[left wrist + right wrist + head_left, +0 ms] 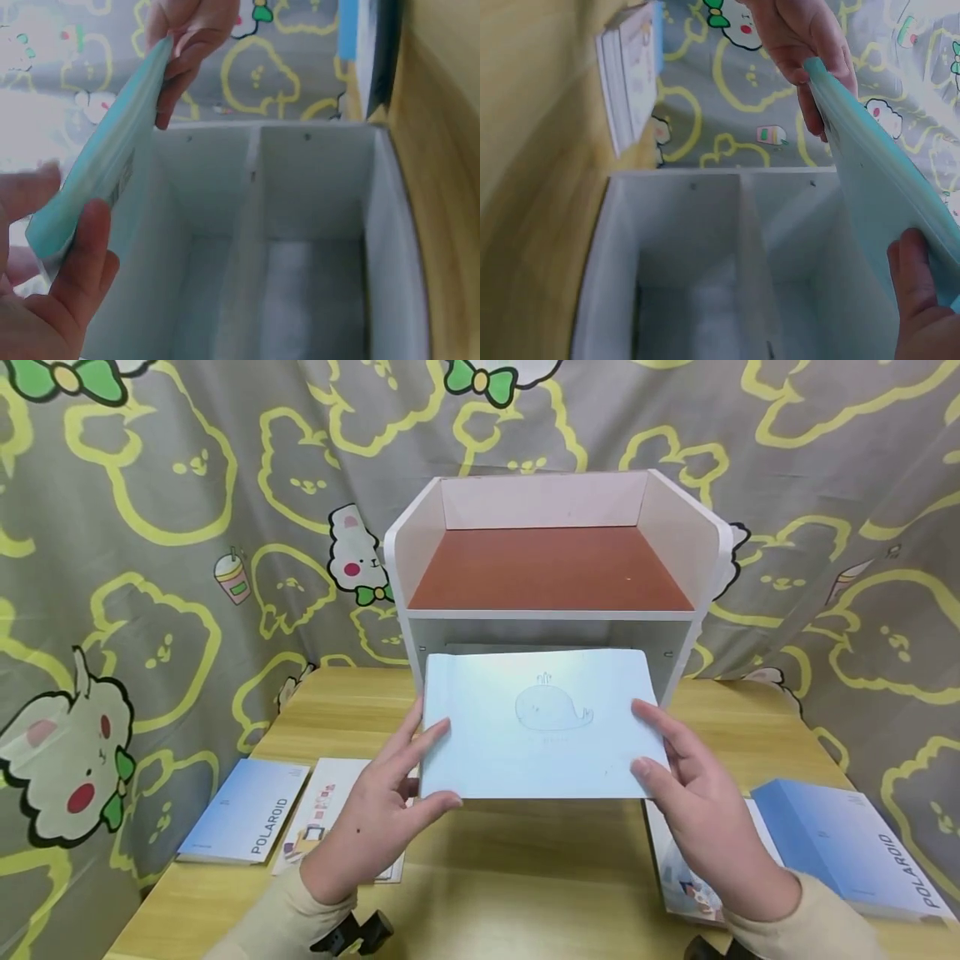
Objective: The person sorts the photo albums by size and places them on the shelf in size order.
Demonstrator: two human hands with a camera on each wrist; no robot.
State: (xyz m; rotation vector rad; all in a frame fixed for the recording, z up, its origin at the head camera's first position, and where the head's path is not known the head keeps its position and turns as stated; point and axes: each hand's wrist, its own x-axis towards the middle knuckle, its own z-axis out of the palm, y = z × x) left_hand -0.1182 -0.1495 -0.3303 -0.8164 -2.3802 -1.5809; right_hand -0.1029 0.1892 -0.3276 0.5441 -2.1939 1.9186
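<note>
Both hands hold up a thin light blue book (540,760) with a small whale drawn on its cover. My left hand (375,814) grips its left end, thumb at the lower corner and a finger over the front. At the right end, my right hand (701,806) pinches it with the thumb on the cover. In the left wrist view the book (112,150) is tilted, with barcode-like marks on its underside. Behind it stands a white shelf (712,556) with a brown top board; the book overlaps its lower opening in the head view.
On the wooden table (510,877), a blue POLAROID book (243,810) and a white illustrated book (322,802) lie at left. Another POLAROID book (855,843) and an illustrated book (686,893) lie at right. A patterned curtain (165,635) hangs behind. A divider (754,247) splits the shelf's inside.
</note>
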